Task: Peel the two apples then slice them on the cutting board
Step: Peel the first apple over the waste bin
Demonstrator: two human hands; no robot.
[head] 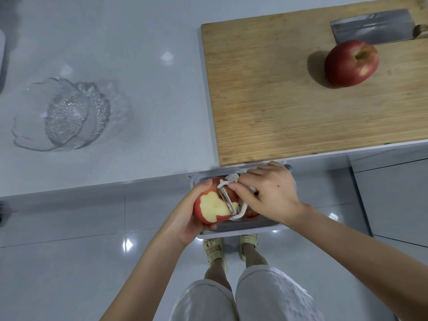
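Left hand [185, 218] cups the part-peeled apple [214, 206]; right hand [268, 193] grips the peeler [228, 200] against it, over what looks like a bin [243, 229], presumably to catch peel. Second apple [350, 63] waits unpeeled on the cutting board [266, 96], well beyond both hands.

Pale countertop [139, 42], glossy tiled floor [58, 262]

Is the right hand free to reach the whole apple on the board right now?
Probably not yet: the right hand grips the peeler against the part-peeled apple. The way itself looks open; bare cutting board lies before the whole apple.
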